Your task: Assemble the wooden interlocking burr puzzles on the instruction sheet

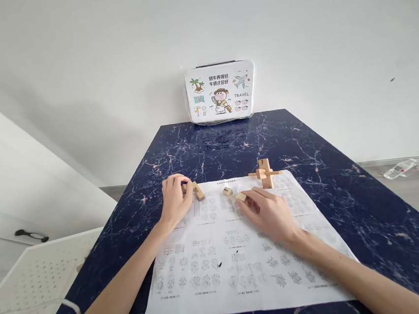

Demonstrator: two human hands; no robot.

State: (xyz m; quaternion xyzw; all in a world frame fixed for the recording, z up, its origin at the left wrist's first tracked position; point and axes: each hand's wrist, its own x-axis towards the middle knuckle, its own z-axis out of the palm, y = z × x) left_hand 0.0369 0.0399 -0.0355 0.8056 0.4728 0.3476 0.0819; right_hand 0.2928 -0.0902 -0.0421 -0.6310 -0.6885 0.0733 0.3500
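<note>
My left hand is at the upper left of a printed paper sheet, fingers curled round a small wooden puzzle piece. Just beside its fingertips is a notched wooden puzzle piece; whether it touches them I cannot tell. My right hand pinches a pale wooden block low over the sheet, its palm side hidden. Near that block lies a short wooden block with a black mark. Beyond my right hand stands a cross-shaped assembly of wooden pieces, marked with a number, with thin bars sticking out sideways.
Under the sheet is a dark blue marbled table. A white cartoon-printed case stands at its far edge against the wall. A clear plastic bottle lies on the floor at right. At left is a white perforated surface with a cable.
</note>
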